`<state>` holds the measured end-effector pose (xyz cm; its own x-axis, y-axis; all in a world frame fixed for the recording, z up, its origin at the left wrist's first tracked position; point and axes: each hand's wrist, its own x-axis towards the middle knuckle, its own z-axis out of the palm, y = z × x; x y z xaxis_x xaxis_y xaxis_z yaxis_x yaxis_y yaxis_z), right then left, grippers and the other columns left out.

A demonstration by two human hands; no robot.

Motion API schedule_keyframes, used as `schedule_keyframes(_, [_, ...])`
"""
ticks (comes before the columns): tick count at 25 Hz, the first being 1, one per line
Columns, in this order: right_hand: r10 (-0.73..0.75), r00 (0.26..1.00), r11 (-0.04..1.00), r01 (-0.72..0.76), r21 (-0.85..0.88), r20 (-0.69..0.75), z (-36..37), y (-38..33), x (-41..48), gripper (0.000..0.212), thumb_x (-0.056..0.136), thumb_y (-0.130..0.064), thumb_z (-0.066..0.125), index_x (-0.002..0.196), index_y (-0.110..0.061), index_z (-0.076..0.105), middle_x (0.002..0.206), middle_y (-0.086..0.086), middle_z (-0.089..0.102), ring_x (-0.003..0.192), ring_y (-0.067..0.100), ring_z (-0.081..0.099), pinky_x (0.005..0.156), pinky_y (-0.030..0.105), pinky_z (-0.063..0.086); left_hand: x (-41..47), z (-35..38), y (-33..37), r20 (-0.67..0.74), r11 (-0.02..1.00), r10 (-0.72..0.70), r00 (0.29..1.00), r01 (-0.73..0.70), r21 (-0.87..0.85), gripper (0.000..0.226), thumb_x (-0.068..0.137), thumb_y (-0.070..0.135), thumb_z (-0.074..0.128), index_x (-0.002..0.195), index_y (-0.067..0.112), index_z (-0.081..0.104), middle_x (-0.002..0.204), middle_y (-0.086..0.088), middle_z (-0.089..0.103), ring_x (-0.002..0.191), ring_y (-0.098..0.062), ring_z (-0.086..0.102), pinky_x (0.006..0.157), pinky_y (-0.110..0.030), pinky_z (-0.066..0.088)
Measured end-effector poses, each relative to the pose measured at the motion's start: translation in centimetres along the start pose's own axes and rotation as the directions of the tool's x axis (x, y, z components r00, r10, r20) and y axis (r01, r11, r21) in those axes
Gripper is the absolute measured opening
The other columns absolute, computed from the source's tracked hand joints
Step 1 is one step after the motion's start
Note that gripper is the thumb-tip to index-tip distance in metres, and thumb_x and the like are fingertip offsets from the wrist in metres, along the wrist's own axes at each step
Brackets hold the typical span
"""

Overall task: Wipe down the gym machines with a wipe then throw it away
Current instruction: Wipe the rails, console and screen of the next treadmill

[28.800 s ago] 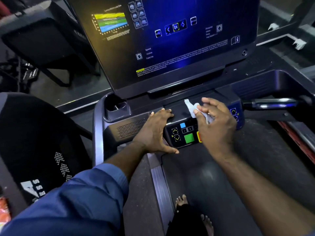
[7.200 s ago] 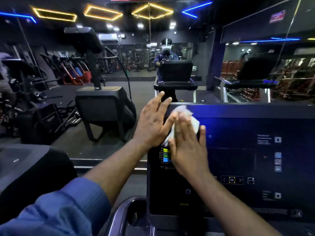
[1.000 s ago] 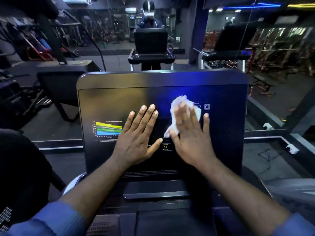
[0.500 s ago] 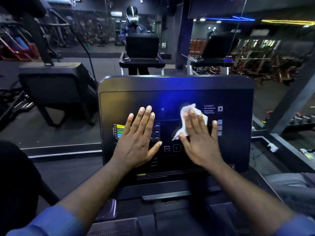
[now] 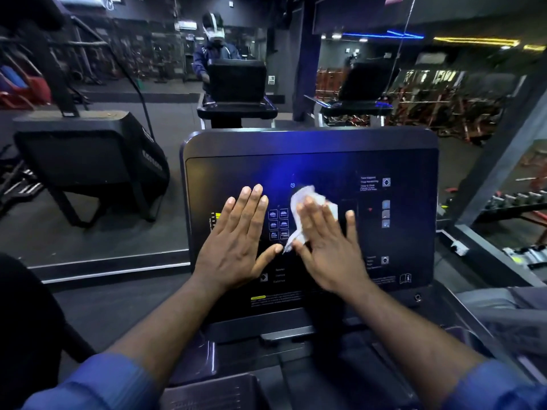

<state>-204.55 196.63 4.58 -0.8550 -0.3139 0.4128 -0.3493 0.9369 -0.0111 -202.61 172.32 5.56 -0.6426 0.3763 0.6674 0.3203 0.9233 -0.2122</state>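
The treadmill's dark console screen fills the middle of the head view, lit blue with small icons. My right hand lies flat with straight fingers on the screen's centre and presses a crumpled white wipe against it; the wipe shows above my fingers and beside my thumb. My left hand rests flat on the screen just to the left, fingers straight and together, its thumb nearly touching the wipe's lower tip.
A mirror wall stands behind the console and reflects a person at the treadmill. Another black machine sits to the left. A dumbbell rack is at the right. The treadmill's tray and cup holder lie below the screen.
Over the last second both hands have stayed flat side by side on the screen and slid together across it, the right hand carrying the wipe; different screen icons now show between them.
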Motion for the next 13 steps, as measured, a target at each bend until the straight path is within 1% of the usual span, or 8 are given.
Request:
schedule_keyframes(2, [0.276,0.96,0.954,-0.267,0.137,-0.045,-0.9,1.1,2.9,0.075,0.108,-0.058,0.023,0.162,-0.033,-0.022,0.167,-0.013,-0.032,0.158,0.015,-0.021,0.125,0.061,-0.012,-0.1,0.2,0.4,0.008,0.998,0.054,0.999,-0.054,0.039,0.092,0.105,0.067,0.039,0.165,0.0,0.018,0.175,-0.018,0.009,0.163,-0.032,0.008,0.129,-0.058,0.019])
schedule_keyframes(4, [0.364,0.927,0.919,-0.342,0.195,-0.088,-1.6,-1.1,5.1,0.078,0.106,-0.057,0.024,0.165,-0.023,-0.016,0.172,-0.003,-0.025,0.159,0.021,-0.02,0.125,0.063,-0.009,-0.4,0.5,0.4,0.011,0.993,0.108,0.994,-0.108,0.055,0.091,0.105,0.068,0.037,0.165,0.0,0.021,0.175,-0.017,0.011,0.162,-0.031,0.011,0.127,-0.059,0.023])
schedule_keyframes(5, [0.278,0.956,0.951,-0.26,0.166,-0.091,-1.2,-2.8,4.7,0.08,0.105,-0.056,0.026,0.165,-0.021,-0.013,0.173,-0.001,-0.021,0.159,0.023,-0.018,0.125,0.063,-0.008,-0.6,0.7,0.3,0.004,0.991,0.121,0.993,-0.121,0.059,0.091,0.105,0.068,0.037,0.164,0.0,0.023,0.174,-0.017,0.013,0.162,-0.031,0.014,0.127,-0.059,0.024])
schedule_keyframes(7, [-0.009,0.999,0.997,0.011,0.077,-0.034,0.8,-4.6,1.0,0.078,0.105,-0.057,0.029,0.166,-0.027,-0.01,0.173,-0.007,-0.019,0.161,0.019,-0.012,0.127,0.063,-0.003,-0.7,0.9,0.2,-0.014,0.991,0.122,0.992,-0.121,0.064,0.091,0.105,0.068,0.039,0.163,0.0,0.025,0.174,-0.017,0.017,0.161,-0.032,0.017,0.126,-0.059,0.025])
schedule_keyframes(8, [-0.06,0.998,0.997,0.061,0.052,-0.016,1.7,-3.9,-1.4,0.077,0.105,-0.059,0.029,0.166,-0.032,-0.01,0.173,-0.012,-0.018,0.161,0.016,-0.008,0.127,0.063,0.001,-0.8,0.9,0.3,-0.012,0.99,0.12,0.993,-0.118,0.071,0.092,0.105,0.068,0.039,0.163,0.0,0.025,0.174,-0.017,0.017,0.161,-0.032,0.017,0.127,-0.059,0.024])
schedule_keyframes(9, [-0.031,1.0,0.999,0.031,0.032,-0.003,2.2,-2.1,-3.2,0.076,0.105,-0.062,0.027,0.164,-0.036,-0.013,0.171,-0.016,-0.02,0.161,0.015,-0.005,0.127,0.063,0.002,-0.9,1.0,0.3,-0.004,0.991,0.111,0.994,-0.111,0.08,0.092,0.105,0.069,0.039,0.164,0.0,0.025,0.174,-0.017,0.016,0.162,-0.032,0.016,0.127,-0.059,0.023])
schedule_keyframes(11, [0.191,0.982,0.98,-0.19,0.051,-0.012,2.9,1.4,-3.5,0.078,0.104,-0.065,0.023,0.159,-0.039,-0.025,0.167,-0.017,-0.03,0.16,0.016,-0.011,0.126,0.064,-0.004,-1.0,1.2,0.4,0.013,0.988,0.105,0.994,-0.106,0.113,0.092,0.105,0.069,0.039,0.165,0.002,0.024,0.174,-0.016,0.015,0.162,-0.032,0.014,0.128,-0.059,0.022])
schedule_keyframes(13, [0.448,0.893,0.876,-0.431,0.218,-0.034,2.4,2.4,-0.9,0.078,0.105,-0.062,0.022,0.16,-0.033,-0.026,0.169,-0.01,-0.03,0.159,0.02,-0.018,0.124,0.067,-0.006,-1.1,1.3,0.6,0.021,0.984,0.113,0.993,-0.114,0.134,0.09,0.105,0.068,0.039,0.165,0.003,0.022,0.174,-0.017,0.014,0.162,-0.032,0.013,0.128,-0.059,0.021])
